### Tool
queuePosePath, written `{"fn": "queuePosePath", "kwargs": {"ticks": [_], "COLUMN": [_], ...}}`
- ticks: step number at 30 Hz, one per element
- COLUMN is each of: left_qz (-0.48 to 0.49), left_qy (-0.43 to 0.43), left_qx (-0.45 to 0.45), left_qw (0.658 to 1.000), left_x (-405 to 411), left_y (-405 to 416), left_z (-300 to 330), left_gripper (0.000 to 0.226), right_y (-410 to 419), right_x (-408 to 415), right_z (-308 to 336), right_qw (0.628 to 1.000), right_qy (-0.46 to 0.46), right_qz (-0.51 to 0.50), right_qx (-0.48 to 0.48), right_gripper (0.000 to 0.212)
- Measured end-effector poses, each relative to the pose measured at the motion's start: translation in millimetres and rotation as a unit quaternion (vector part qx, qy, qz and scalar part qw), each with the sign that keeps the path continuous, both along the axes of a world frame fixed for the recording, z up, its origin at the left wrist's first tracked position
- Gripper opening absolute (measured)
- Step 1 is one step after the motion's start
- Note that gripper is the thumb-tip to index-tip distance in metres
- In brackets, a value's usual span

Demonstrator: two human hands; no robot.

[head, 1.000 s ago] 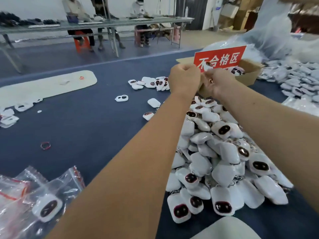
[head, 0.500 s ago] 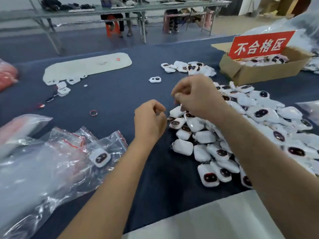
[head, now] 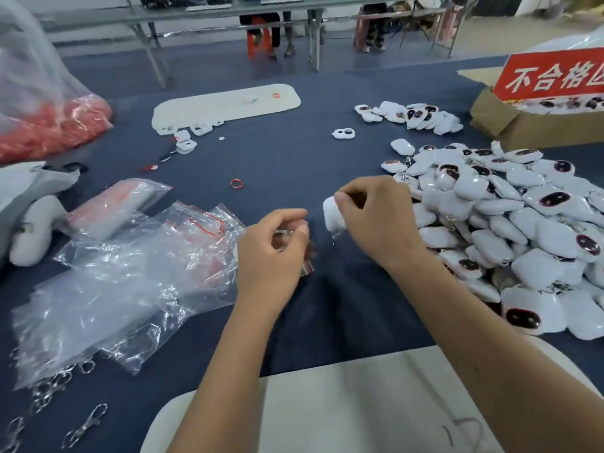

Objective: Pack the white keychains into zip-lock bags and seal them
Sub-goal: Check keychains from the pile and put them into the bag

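Right hand holding one white keychain upright over the blue cloth, left hand pinching something small beside the bags.

The right hand (head: 376, 220) is gripping a white keychain (head: 333, 214) with curled fingers just left of the big pile of keychains (head: 510, 223); its long axis is running roughly up and down, the plain white back is facing the camera, and a small metal bit is hanging from its lower end (too blurred to name). The left hand (head: 271, 253) is curling near it, thumb and forefinger closing on a thin metallic piece, with a small clear bag edge showing under the palm. A heap of zip-lock bags (head: 140, 256) is lying to the left, and loose metal clasps (head: 83, 426) are lying at the near left. A cardboard box (head: 510, 122) with a red sign is standing far right.
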State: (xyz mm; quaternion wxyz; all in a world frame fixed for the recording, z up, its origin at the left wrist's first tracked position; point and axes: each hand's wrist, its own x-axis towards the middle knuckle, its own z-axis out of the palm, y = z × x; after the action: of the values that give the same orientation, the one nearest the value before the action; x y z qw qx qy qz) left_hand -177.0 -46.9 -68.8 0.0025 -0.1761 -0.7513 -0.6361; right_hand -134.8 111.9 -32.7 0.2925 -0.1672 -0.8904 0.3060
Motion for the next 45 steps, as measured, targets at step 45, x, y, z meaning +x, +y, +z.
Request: {"fn": "queuePosePath", "kwargs": {"ticks": [45], "left_qz": [-0.068], "left_qy": [-0.119], "left_qx": [0.047], "left_qw": [0.989], "left_x": [-23.2], "left_y": [-17.2], "left_z": [-9.0], "left_gripper": [0.014], "right_y": [-27.2], "right_x": [-5.7], "right_z": [-62.1], "right_qw": [0.926], "right_qy": [0.076], "right_qz": [0.16], "right_qx": [-0.333], "right_gripper": [0.013]}}
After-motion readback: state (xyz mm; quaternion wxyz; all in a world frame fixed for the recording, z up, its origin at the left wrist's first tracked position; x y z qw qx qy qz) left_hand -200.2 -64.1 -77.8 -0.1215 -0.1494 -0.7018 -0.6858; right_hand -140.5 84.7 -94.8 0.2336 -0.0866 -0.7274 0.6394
